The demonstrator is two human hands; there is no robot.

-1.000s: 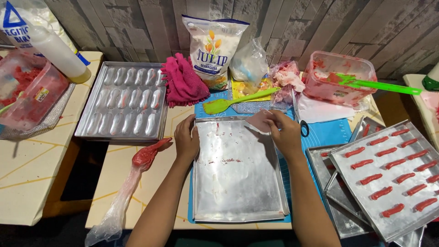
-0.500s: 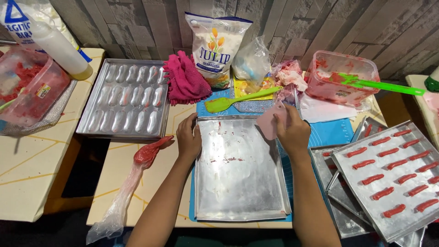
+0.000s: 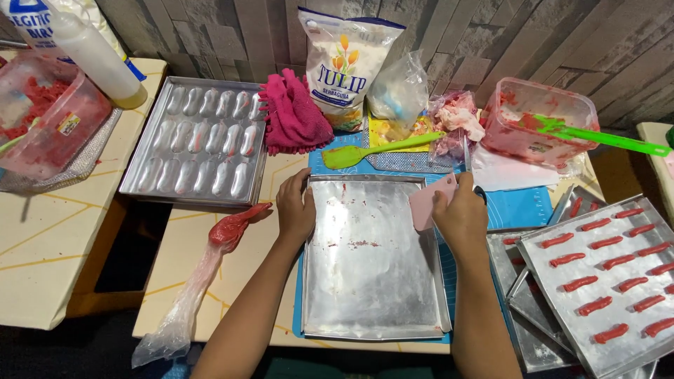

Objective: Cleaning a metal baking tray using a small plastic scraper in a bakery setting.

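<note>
An empty metal baking tray (image 3: 372, 281) with red smears lies on a blue mat in front of me. My left hand (image 3: 295, 207) grips its left rim near the far corner. My right hand (image 3: 460, 216) holds a pink plastic scraper (image 3: 427, 203) upright at the tray's right rim. A piping bag (image 3: 210, 260) with red dough lies on the table to the left of the tray.
A moulded metal pan (image 3: 196, 144) and a pink cloth (image 3: 291, 116) sit at the back left, by a flour bag (image 3: 344, 67). A green spatula (image 3: 375, 151) lies behind the tray. Trays (image 3: 604, 274) of red piped strips are stacked at the right. Two red-smeared tubs (image 3: 537, 119) (image 3: 42, 126) stand at either side.
My right hand has carried the pink scraper from over the tray's far edge to its right rim and turned it upright. My left hand has stayed on the left rim.
</note>
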